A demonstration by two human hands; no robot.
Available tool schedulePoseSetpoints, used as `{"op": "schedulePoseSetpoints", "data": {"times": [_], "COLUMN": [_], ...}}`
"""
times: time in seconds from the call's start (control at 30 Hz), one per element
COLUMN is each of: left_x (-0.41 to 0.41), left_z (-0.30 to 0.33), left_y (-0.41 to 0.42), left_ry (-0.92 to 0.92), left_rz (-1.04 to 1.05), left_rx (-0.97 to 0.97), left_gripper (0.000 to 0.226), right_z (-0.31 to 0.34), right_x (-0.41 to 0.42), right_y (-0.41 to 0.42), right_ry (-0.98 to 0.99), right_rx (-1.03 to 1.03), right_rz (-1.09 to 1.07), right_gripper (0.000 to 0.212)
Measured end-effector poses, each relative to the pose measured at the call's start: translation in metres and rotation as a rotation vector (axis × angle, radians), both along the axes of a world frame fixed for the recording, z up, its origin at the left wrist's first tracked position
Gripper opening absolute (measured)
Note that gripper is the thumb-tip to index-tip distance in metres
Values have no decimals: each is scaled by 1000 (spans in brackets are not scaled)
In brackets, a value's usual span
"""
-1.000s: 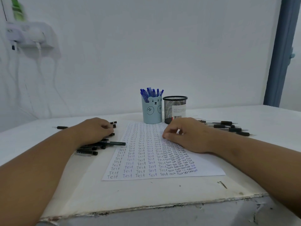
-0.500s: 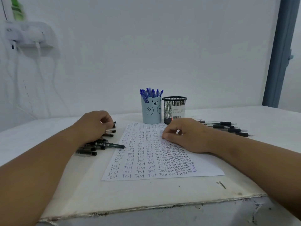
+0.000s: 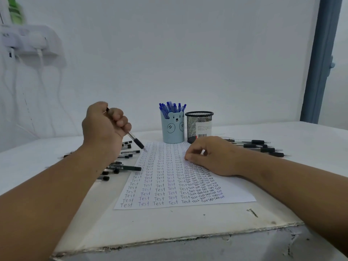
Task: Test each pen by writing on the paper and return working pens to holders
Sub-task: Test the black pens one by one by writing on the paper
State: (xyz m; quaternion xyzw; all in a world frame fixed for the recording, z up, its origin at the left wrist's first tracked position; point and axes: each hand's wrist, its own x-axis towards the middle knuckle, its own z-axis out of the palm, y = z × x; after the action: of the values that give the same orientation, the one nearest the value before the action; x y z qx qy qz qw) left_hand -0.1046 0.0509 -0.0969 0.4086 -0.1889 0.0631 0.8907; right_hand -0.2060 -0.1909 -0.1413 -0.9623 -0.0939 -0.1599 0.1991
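White tabletop [image 3: 188, 219]: paper [image 3: 169, 176] nearly filled, blue pens [image 3: 172, 108] already in the bear holder [image 3: 172, 129], mesh holder [image 3: 199, 126] looks empty. My left hand [image 3: 103, 129] grips a black pen [image 3: 134, 139] at mid-frame; my right hand [image 3: 212, 157], loosely curled and holding nothing, rests on the paper. Black pens left of centre [image 3: 120, 166] and right of centre [image 3: 259, 146] seem left to test.

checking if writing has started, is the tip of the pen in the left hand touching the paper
Cannot tell. In the head view the left hand holds the pen slanted down, its tip right at the far left corner of the paper, too close to show contact or gap.
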Motion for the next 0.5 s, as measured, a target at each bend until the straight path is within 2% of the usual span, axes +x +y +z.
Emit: {"op": "schedulePoseSetpoints", "data": {"times": [0.07,0.2,0.5], "left_x": [3,7,-3], "left_z": [0,-1,-4], "left_y": [3,8,-7], "left_ry": [108,185,211], "left_rz": [-43,-66,-241], "left_rx": [-99,-177,-172], "left_gripper": [18,21,19], "right_z": [0,0,-2], "right_x": [0,-1,1], "right_y": [0,0,2], "right_ry": [0,-4,-138], "right_rx": [4,7,99], "right_rz": [-4,-6,-14], "right_gripper": [19,19,27]}}
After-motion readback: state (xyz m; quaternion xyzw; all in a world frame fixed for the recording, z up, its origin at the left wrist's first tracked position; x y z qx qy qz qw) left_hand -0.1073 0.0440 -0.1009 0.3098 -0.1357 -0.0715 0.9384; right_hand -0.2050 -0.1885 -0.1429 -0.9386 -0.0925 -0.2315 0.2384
